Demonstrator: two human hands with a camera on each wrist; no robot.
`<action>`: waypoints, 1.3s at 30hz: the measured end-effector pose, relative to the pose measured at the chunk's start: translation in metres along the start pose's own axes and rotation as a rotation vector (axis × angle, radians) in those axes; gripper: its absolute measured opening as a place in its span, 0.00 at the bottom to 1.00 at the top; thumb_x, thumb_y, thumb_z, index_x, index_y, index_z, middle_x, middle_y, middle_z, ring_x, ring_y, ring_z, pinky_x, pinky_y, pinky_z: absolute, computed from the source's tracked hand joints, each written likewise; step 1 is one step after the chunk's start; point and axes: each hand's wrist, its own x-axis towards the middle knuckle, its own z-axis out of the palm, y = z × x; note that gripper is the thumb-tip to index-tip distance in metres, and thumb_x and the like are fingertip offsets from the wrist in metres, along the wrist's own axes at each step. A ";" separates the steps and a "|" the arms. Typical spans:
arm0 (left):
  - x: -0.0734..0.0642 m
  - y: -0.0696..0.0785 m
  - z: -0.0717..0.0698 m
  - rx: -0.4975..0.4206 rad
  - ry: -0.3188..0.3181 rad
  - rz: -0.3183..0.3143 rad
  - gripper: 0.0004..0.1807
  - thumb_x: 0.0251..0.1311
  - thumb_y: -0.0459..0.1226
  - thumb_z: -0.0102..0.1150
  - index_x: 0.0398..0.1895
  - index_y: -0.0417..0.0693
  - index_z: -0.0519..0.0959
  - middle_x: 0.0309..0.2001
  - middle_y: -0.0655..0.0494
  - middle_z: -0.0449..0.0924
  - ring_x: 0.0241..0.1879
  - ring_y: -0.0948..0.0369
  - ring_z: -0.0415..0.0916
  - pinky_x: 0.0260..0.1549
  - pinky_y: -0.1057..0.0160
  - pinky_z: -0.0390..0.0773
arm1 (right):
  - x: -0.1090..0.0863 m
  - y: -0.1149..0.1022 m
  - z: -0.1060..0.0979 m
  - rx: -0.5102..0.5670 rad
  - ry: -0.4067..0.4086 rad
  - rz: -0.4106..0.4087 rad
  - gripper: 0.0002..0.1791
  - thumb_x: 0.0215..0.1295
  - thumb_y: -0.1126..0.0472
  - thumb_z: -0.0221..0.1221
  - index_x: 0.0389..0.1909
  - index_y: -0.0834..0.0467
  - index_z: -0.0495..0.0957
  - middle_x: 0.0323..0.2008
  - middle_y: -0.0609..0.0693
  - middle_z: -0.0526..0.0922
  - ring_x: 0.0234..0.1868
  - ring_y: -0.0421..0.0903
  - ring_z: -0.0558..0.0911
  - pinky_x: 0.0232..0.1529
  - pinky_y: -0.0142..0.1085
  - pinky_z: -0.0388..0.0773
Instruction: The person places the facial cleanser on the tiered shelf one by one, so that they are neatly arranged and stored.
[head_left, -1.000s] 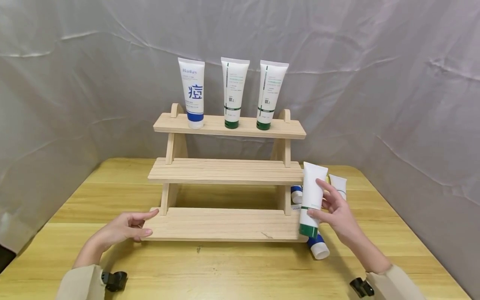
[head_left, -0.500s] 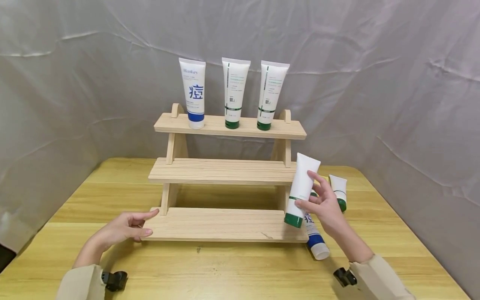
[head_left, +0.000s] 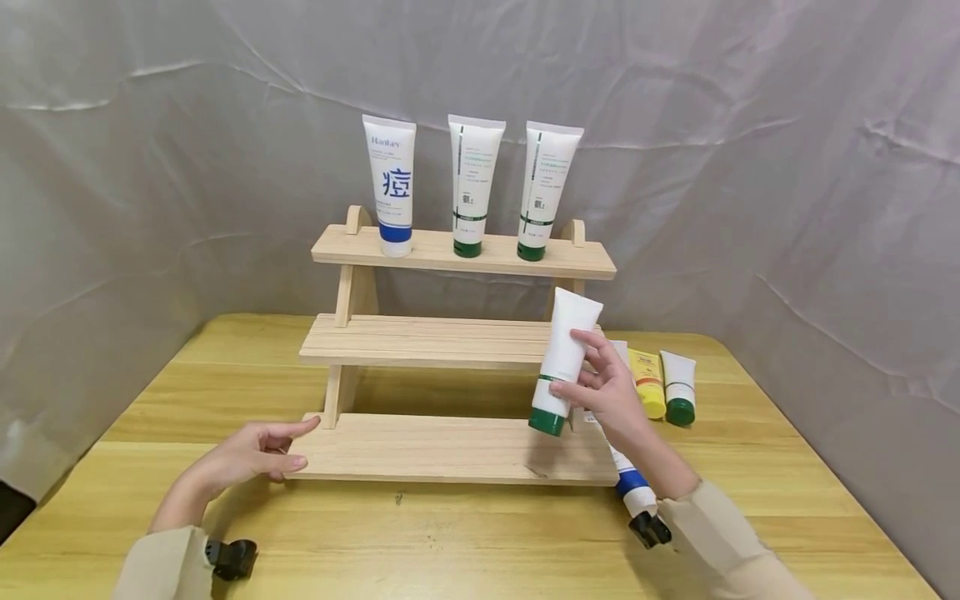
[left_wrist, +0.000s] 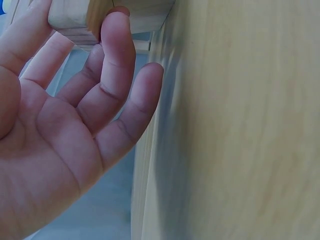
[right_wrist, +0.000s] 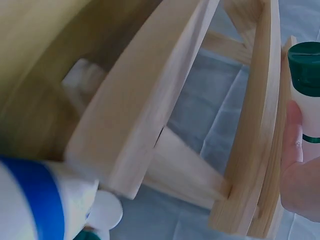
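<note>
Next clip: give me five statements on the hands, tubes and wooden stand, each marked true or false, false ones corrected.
1. The right hand holds a green-capped white tube. True.
2. That tube's green cap points straight up. False: it points downward, the tube tilted.
3. The left hand holds the middle shelf. False: it holds the left end of the bottom shelf.
4. The blue-lettered Hankey tube is leftmost on the top shelf. True.
5. The yellow tube is on the top shelf. False: it's on the table.
</note>
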 end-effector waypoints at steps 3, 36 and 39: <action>0.000 0.001 0.000 0.000 0.003 -0.008 0.34 0.56 0.33 0.57 0.61 0.27 0.55 0.35 0.45 0.76 0.27 0.67 0.67 0.25 0.64 0.75 | 0.004 -0.001 0.008 0.011 -0.012 0.001 0.37 0.49 0.78 0.59 0.61 0.59 0.57 0.56 0.60 0.63 0.42 0.46 0.76 0.37 0.39 0.76; 0.000 -0.003 -0.001 -0.041 -0.008 0.005 0.34 0.55 0.33 0.58 0.60 0.25 0.54 0.46 0.31 0.71 0.32 0.65 0.72 0.25 0.62 0.76 | 0.047 -0.018 0.079 0.024 -0.147 -0.119 0.40 0.49 0.81 0.56 0.64 0.58 0.56 0.55 0.60 0.61 0.48 0.56 0.71 0.39 0.41 0.75; 0.000 -0.002 -0.001 -0.033 -0.006 0.001 0.34 0.55 0.33 0.58 0.60 0.25 0.54 0.45 0.32 0.72 0.32 0.65 0.72 0.25 0.63 0.76 | 0.051 -0.020 0.085 0.003 -0.136 -0.148 0.39 0.49 0.80 0.57 0.63 0.57 0.57 0.54 0.59 0.62 0.48 0.56 0.71 0.39 0.42 0.75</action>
